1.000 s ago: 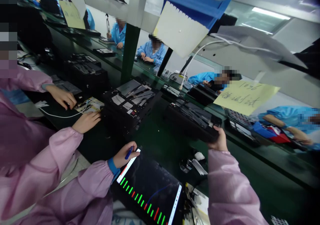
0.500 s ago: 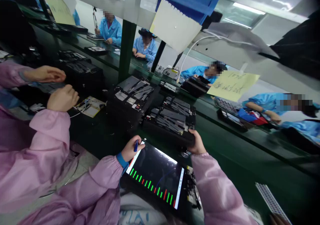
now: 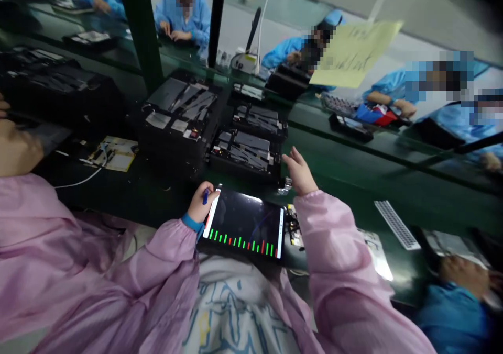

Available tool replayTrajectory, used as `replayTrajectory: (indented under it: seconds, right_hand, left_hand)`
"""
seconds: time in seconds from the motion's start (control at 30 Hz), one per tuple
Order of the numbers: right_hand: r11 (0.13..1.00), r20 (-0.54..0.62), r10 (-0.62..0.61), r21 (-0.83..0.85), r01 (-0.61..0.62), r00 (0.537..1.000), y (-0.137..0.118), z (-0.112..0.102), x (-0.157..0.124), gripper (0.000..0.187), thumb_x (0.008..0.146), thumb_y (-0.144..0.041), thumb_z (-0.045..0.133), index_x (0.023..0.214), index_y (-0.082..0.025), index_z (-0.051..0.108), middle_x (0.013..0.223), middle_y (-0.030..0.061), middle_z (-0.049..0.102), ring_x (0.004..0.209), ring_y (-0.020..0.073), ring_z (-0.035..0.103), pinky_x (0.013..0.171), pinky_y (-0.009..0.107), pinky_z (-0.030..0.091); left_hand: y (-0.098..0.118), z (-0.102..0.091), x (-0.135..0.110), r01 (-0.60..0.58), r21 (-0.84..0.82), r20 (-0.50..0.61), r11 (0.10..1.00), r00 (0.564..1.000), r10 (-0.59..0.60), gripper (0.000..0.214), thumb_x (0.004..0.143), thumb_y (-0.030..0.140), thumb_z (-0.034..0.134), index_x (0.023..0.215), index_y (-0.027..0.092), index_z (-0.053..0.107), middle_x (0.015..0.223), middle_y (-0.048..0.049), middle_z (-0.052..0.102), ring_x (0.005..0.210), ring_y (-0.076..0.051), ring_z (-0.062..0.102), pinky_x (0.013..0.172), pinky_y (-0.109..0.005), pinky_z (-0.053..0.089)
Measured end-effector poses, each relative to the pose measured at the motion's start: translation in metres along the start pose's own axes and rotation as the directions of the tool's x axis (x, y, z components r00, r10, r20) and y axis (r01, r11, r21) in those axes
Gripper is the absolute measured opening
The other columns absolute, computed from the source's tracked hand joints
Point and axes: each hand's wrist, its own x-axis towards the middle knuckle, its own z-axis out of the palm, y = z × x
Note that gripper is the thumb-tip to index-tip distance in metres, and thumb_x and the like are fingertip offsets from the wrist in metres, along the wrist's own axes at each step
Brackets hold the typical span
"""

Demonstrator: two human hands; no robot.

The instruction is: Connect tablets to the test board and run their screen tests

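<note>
My left hand (image 3: 200, 203), with a blue band at its wrist, is closed round a short blue pen (image 3: 205, 196). Its thumb lies at the upper left edge of a tablet-like screen (image 3: 247, 215), which shows a row of green and red bars along its lower side. Raised to the right of that screen, my right hand (image 3: 301, 173) is open, fingers apart, with nothing visible in it. Its fingertips are beside the right corner of a stack of black device housings (image 3: 245, 152) with grey flat parts on top; whether they touch is unclear.
A taller stack of black housings (image 3: 181, 105) stands left of centre. Beyond my right sleeve lies a white perforated strip (image 3: 396, 225). A yellow-framed circuit board (image 3: 116, 154) with a white cable is at the left. Co-workers' hands (image 3: 463, 274) show at both sides; a green post (image 3: 142, 29) rises behind.
My right hand has come off the corner of the black stack and its fingers have spread. My left hand keeps the pen. The view has shifted, showing more at the lower right.
</note>
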Motion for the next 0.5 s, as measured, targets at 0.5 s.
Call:
replayTrajectory:
  seconds: [0.5]
  right_hand:
    - [0.363, 0.588, -0.335, -0.641, 0.677, 0.736, 0.02, 0.023, -0.235, 0.042, 0.081, -0.033, 0.066, 0.121, -0.028, 0.059, 0.141, 0.011, 0.046, 0.136, 0.0369, 0.03, 0.108, 0.07, 0.015]
  left_hand:
    - [-0.007, 0.011, -0.004, 0.026, -0.071, -0.048, 0.997, 0.998, -0.029, 0.017, 0.069, 0.014, 0.059, 0.066, 0.019, 0.043, 0.064, 0.0048, 0.039, 0.064, -0.012, 0.04, 0.068, -0.026, 0.034]
